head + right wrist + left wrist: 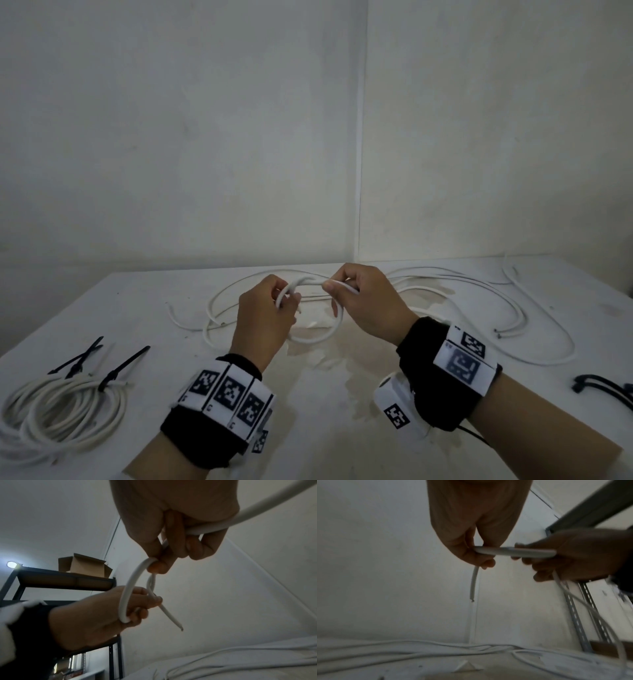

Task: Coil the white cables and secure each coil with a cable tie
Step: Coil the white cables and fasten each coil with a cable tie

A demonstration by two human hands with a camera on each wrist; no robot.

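Landmark: the white tabletop.

Far left of it: finished coil of white round cable, flat on the surface, cinched by a black plastic cable tie with its tail pointing up-right. Just behind the coil lie two loose black cable ties, crossed.

Above the tabletop's middle: left hand fingers curled round a white round cable in work. Cut end of it hangs free below the fingers, bare conductor showing at the tip. Small loop runs from the left hand to the right hand, hanging down between them close to the surface; whether it touches, can't tell.

Right hand pinches the same cable between thumb and fingers; cable passes through the fist and runs on past it. Hands near each other, not touching.

Behind the hands and out to the right of the tabletop: loose white cables in wide slack loops, cut ends showing at right.

Right edge of the tabletop: bunch of black cable ties, partly out of frame.
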